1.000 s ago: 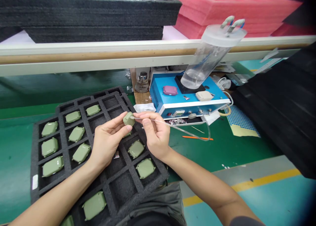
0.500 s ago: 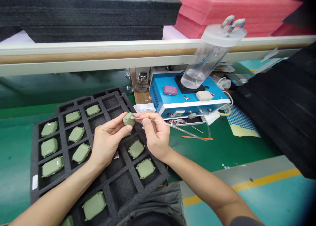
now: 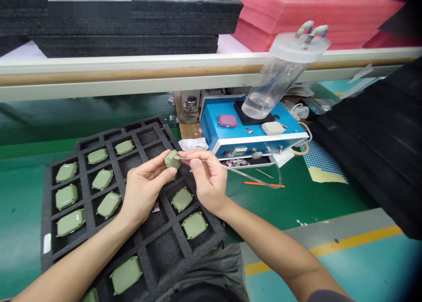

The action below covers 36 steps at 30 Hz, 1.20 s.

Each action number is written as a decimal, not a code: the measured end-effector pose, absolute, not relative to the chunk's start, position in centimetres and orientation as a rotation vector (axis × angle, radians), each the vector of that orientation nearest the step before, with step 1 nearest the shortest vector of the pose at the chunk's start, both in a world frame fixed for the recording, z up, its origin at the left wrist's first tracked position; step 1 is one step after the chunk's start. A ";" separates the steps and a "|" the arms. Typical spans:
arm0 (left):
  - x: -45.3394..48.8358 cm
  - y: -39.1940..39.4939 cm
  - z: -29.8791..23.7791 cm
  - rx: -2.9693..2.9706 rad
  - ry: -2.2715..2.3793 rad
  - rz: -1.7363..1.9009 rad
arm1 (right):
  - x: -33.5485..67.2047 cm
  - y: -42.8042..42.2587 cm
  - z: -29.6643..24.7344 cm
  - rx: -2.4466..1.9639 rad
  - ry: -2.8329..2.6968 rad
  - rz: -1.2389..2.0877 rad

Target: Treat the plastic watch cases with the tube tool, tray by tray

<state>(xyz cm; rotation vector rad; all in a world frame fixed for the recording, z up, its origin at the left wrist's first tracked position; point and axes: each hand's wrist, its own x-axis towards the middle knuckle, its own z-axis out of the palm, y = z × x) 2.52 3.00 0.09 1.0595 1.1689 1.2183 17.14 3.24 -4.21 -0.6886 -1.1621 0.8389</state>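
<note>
My left hand (image 3: 145, 190) pinches a small olive-green casing (image 3: 172, 159) between thumb and fingertips, lifted above a black foam tray (image 3: 154, 245). My right hand (image 3: 206, 179) is closed on a thin clear tube (image 3: 237, 172) whose tip touches the casing's right edge. The tube runs right toward a blue box machine (image 3: 250, 132). Several more green casings (image 3: 108, 204) lie in the tray's pockets under and to the left of my hands.
A clear canister (image 3: 280, 73) stands tilted on the blue machine, with a pink part (image 3: 227, 120) and a beige part (image 3: 272, 128) beside it. A small glass bottle (image 3: 190, 110) is behind. Black foam stacks (image 3: 125, 25) and pink foam (image 3: 296, 12) fill the shelf; black foam sheets (image 3: 379, 148) lie right.
</note>
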 end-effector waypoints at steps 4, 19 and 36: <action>2.7 3.1 0.1 0.946 1.121 1.214 | 17.2 2.9 -4.0 -0.716 -1.142 0.740; 2.3 2.8 0.7 0.922 1.055 1.239 | 17.0 2.2 -3.9 -0.762 -1.075 0.733; 1.5 3.2 1.6 0.669 0.766 1.122 | 17.5 1.6 -4.0 -0.740 -1.099 0.698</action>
